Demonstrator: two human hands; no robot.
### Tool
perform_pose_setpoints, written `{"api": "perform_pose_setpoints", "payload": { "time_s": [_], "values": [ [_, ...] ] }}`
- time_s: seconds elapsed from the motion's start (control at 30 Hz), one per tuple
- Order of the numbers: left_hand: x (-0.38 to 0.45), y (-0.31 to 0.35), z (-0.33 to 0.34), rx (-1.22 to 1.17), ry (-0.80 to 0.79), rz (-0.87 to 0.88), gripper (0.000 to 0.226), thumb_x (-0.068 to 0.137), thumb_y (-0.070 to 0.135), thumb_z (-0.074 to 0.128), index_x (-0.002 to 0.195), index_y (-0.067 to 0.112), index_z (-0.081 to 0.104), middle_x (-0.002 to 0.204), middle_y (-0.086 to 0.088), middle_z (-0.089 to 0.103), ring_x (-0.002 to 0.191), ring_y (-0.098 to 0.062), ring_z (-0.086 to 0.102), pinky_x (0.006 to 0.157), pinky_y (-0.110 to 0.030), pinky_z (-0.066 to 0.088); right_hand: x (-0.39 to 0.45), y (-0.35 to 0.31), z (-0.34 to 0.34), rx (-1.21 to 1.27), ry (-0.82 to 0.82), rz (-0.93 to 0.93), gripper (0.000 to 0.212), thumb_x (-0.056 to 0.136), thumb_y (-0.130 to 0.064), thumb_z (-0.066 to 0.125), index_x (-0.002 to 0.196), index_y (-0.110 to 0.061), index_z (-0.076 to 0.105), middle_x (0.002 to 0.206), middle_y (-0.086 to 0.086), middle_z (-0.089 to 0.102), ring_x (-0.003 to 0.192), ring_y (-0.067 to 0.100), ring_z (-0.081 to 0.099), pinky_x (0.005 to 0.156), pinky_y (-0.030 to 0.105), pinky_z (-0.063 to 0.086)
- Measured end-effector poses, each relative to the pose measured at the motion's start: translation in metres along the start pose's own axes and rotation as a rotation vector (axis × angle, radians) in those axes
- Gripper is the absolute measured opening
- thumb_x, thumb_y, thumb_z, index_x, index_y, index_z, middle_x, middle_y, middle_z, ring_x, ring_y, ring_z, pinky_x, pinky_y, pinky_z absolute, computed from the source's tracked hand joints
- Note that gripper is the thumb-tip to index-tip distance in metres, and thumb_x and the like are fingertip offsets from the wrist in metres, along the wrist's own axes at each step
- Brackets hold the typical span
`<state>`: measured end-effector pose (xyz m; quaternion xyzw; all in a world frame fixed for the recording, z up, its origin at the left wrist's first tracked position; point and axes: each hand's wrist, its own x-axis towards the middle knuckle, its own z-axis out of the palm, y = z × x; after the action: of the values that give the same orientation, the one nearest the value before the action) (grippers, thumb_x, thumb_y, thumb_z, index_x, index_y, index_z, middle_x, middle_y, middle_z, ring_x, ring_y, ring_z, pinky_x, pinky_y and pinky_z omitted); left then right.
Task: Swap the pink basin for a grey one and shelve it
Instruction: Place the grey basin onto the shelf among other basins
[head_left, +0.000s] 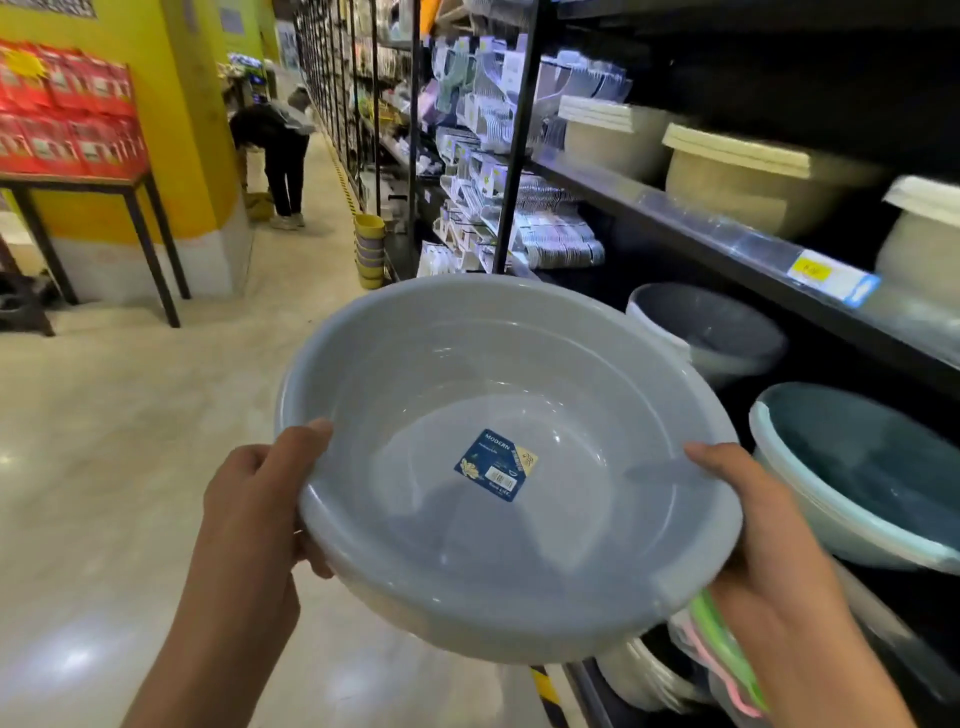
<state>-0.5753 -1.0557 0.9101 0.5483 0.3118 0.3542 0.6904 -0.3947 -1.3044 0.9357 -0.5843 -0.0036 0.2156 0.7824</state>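
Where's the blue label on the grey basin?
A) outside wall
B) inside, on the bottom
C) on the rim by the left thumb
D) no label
B: the blue label sits on the inside bottom of the grey basin, which the left hand and right hand grip at opposite rims.

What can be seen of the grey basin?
The grey basin is round, smooth plastic by its look, with a rolled rim, and is empty. A blue label sits inside on its bottom. It is held in the air, tipped toward the camera, with the left hand and right hand gripping opposite rims, beside the shelves.
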Motion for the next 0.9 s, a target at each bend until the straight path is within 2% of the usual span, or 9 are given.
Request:
{"api": "perform_pose_setpoints", "payload": {
  "time_s": [0.13,0.3,0.43,0.53,0.6,0.67,0.77,0.83,0.9],
  "values": [
    [0.004,0.014,0.0,0.023,-0.046,0.016,0.073,0.064,0.053,0.065,0.094,-0.013,0.063,0.053,-0.015,0.053,0.044,-0.031,0.047,0.035,-0.031,0.039,-0.005,-0.006,0.007,-0.001,0.003,-0.037,0.048,0.066,-0.031,0.079,0.113,-0.019,0.076,0.109,0.011,0.078,0.105,0.035,0.072,0.1,0.054,0.05],
    [0.023,0.019,0.008,0.03,-0.063,0.014,0.064,0.066,0.051,0.067,0.088,-0.009,0.065,0.048,-0.009,0.052,0.04,-0.027,0.048,0.033,-0.03,0.038,0.007,-0.008,0.01,0.001,0.049,-0.055,0.053,0.063,-0.032,0.08,0.113,-0.017,0.075,0.11,0.013,0.077,0.112,0.038,0.068,0.103,0.055,0.048],
    [0.055,0.016,0.028,0.031,-0.071,-0.005,0.073,0.066,0.051,0.068,0.091,-0.017,0.061,0.048,-0.012,0.05,0.039,-0.027,0.046,0.033,-0.029,0.037,0.036,-0.01,0.01,0.022,0.086,-0.053,0.055,0.062,-0.033,0.081,0.114,-0.015,0.075,0.112,0.014,0.077,0.11,0.035,0.069,0.101,0.052,0.05],
    [0.086,0.011,0.051,0.053,-0.068,-0.024,0.08,0.063,0.053,0.068,0.096,-0.018,0.059,0.049,-0.012,0.05,0.04,-0.028,0.046,0.033,-0.03,0.038,0.071,-0.015,0.012,0.017,0.093,-0.052,0.046,0.063,-0.033,0.079,0.107,-0.016,0.078,0.112,0.015,0.076,0.105,0.036,0.069,0.099,0.052,0.05],
    [0.11,0.007,0.068,0.064,-0.063,-0.025,0.082,0.06,0.054,0.068,0.101,-0.016,0.06,0.049,-0.011,0.05,0.04,-0.029,0.047,0.033,-0.03,0.038,0.097,-0.02,0.014,0.013,0.075,-0.053,0.027,0.064,-0.033,0.078,0.087,-0.021,0.082,0.1,0.013,0.077,0.093,0.036,0.068,0.089,0.048,0.052],
    [0.135,0.003,0.083,0.083,-0.055,-0.027,0.082,0.059,0.055,0.068,0.103,-0.013,0.061,0.051,-0.011,0.052,0.042,-0.03,0.048,0.034,-0.03,0.039,0.126,-0.025,0.017,0.015,0.064,-0.055,0.014,0.063,-0.035,0.077,0.072,-0.026,0.083,0.086,0.007,0.076,0.075,0.029,0.068,0.068,0.039,0.052],
    [0.174,-0.002,0.105,0.11,-0.043,-0.031,0.077,0.062,0.055,0.068,0.102,-0.01,0.062,0.055,-0.013,0.056,0.043,-0.031,0.052,0.036,-0.032,0.041,0.176,-0.034,0.021,0.002,0.069,-0.047,0.02,0.057,-0.039,0.077,0.074,-0.028,0.082,0.083,0.003,0.078,0.066,0.022,0.072,0.05,0.032,0.052],
    [0.198,-0.005,0.118,0.116,-0.026,-0.027,0.073,0.064,0.053,0.068,0.103,-0.008,0.062,0.056,-0.012,0.057,0.043,-0.03,0.054,0.036,-0.032,0.043,0.206,-0.036,0.026,0.024,0.072,-0.041,0.032,0.055,-0.038,0.078,0.084,-0.024,0.082,0.091,0.007,0.08,0.079,0.027,0.074,0.062,0.037,0.056],
    [0.222,-0.006,0.129,0.126,-0.026,-0.029,0.069,0.066,0.051,0.066,0.104,-0.007,0.063,0.057,-0.011,0.059,0.044,-0.028,0.055,0.036,-0.031,0.044,0.232,-0.038,0.032,0.038,0.06,-0.052,0.034,0.057,-0.037,0.079,0.088,-0.023,0.083,0.097,0.008,0.08,0.084,0.026,0.076,0.071,0.039,0.057]
  ]
}}
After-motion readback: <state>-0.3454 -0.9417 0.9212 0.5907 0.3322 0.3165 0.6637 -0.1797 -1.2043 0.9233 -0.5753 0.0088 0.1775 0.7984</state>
